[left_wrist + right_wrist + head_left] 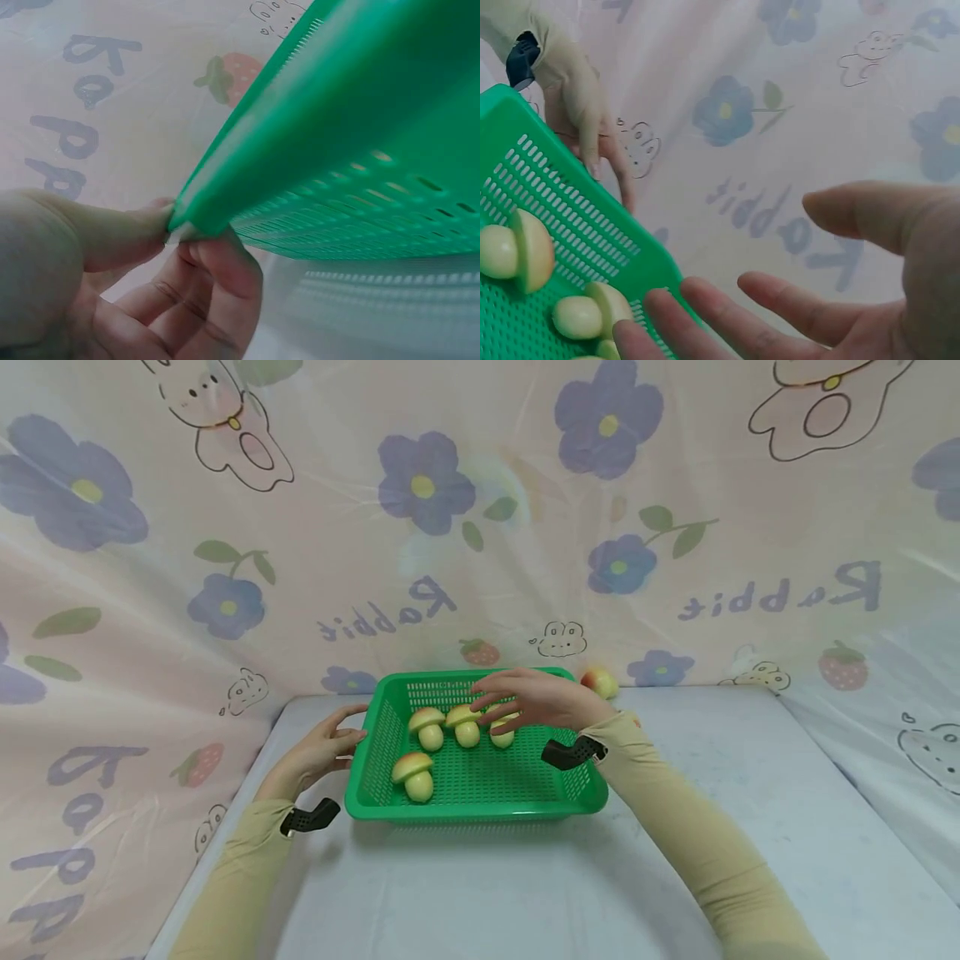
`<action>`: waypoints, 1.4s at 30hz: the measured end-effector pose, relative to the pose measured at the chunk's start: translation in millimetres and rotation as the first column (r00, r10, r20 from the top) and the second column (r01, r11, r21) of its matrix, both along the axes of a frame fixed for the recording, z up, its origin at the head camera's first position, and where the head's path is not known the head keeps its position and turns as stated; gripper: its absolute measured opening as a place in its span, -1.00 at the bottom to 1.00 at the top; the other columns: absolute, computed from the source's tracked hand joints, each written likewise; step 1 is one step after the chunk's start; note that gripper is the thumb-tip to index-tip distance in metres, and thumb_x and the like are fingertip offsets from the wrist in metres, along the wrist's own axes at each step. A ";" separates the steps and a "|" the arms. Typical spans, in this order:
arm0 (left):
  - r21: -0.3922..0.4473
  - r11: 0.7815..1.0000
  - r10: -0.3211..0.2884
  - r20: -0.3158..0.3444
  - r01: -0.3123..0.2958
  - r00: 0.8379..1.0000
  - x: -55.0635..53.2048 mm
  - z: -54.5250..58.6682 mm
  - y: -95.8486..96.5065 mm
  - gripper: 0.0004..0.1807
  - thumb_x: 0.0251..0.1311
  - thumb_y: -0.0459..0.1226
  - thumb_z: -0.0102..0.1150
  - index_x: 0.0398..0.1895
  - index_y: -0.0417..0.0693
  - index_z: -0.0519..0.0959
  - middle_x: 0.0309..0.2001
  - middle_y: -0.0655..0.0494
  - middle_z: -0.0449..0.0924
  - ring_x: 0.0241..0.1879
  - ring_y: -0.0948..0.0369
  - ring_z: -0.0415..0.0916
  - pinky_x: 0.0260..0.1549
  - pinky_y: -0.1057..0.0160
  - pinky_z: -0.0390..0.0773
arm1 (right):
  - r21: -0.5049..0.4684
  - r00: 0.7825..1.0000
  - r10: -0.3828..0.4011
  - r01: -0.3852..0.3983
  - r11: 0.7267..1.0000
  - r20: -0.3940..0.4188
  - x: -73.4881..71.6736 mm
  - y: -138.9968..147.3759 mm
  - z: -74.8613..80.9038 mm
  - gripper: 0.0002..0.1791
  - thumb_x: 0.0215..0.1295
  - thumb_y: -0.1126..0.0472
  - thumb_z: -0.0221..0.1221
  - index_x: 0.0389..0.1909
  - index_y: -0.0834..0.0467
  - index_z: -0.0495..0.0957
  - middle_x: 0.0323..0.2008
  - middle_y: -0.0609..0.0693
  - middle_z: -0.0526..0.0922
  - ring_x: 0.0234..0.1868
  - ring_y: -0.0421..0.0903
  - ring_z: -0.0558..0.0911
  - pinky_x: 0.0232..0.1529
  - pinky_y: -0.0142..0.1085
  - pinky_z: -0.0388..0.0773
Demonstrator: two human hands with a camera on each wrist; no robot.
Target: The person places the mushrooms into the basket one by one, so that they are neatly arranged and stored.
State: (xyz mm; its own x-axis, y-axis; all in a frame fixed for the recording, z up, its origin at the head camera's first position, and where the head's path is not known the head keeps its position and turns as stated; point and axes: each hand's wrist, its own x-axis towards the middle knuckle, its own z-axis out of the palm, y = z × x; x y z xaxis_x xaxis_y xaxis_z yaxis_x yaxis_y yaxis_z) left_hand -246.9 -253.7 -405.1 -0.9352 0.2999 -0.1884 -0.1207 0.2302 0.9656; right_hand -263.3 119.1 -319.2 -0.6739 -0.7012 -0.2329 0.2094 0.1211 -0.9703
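A green plastic basket (pixel 480 812) stands on the table, with several toy mushrooms inside. One mushroom (pixel 414 777) lies near the front left corner; the others, such as this mushroom (pixel 428 727), line up toward the back. My left hand (pixel 318 752) pinches the basket's left rim between thumb and fingers, seen close in the left wrist view. Over the back right part of the basket hovers my right hand (pixel 532 698), its fingers spread and holding nothing. It partly covers the rightmost mushroom (pixel 502 735) in the head view.
Behind the basket's back right corner, a rounded red-and-yellow object (pixel 602 682) sits at the table's far edge, partly hidden by my right wrist. A white cloth covers the table (pixel 480 893). A patterned curtain (pixel 510 585) hangs behind and at both sides.
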 end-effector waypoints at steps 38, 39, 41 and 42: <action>0.041 0.999 0.017 -0.020 -0.016 1.000 2.7 -9.5 2.4 -0.38 0.46 -0.24 -0.09 0.51 0.14 -0.02 0.07 -0.21 0.50 -0.16 0.12 0.61 -0.19 0.16 0.62 | -0.028 0.918 -0.323 0.326 0.945 -0.231 -10.1 197.2 -56.5 -0.55 0.55 0.04 -0.15 0.32 0.16 0.18 0.23 0.17 0.37 0.30 0.20 0.30 0.28 -0.08 0.27; 0.041 0.999 0.016 -0.020 -0.015 1.000 2.5 -9.4 2.3 -0.37 0.46 -0.24 -0.08 0.51 0.14 -0.02 0.07 -0.21 0.50 -0.16 0.13 0.62 -0.19 0.16 0.62 | -0.024 0.913 -0.324 0.329 0.944 -0.246 -10.3 200.3 -59.8 -0.54 0.55 0.05 -0.15 0.33 0.16 0.18 0.25 0.20 0.34 0.31 0.19 0.29 0.29 -0.07 0.26; 0.042 0.999 0.011 -0.023 -0.010 1.000 2.4 -8.6 2.3 -0.37 0.46 -0.24 -0.08 0.51 0.14 -0.03 0.06 -0.20 0.51 -0.17 0.14 0.62 -0.20 0.17 0.62 | -0.016 0.903 -0.328 0.337 0.941 -0.276 -10.6 206.6 -67.1 -0.52 0.55 0.06 -0.14 0.36 0.18 0.17 0.29 0.26 0.28 0.31 0.19 0.28 0.30 -0.08 0.25; 0.043 0.999 0.010 -0.023 -0.009 1.000 2.2 -8.2 2.3 -0.37 0.46 -0.24 -0.08 0.51 0.13 -0.02 0.06 -0.20 0.51 -0.17 0.14 0.62 -0.20 0.17 0.62 | -0.008 0.897 -0.328 0.341 0.940 -0.297 -11.0 209.9 -70.8 -0.51 0.56 0.07 -0.15 0.37 0.20 0.16 0.30 0.27 0.26 0.31 0.18 0.27 0.30 -0.10 0.25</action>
State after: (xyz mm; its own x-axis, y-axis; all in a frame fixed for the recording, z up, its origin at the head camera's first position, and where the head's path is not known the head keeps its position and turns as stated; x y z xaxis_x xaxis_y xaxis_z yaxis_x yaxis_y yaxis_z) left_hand -244.7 -251.4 -413.3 -0.9422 0.2979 -0.1535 -0.1000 0.1872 0.9772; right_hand -274.3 329.0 -390.0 -0.9091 -0.4163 -0.0169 -0.0441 0.1366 -0.9896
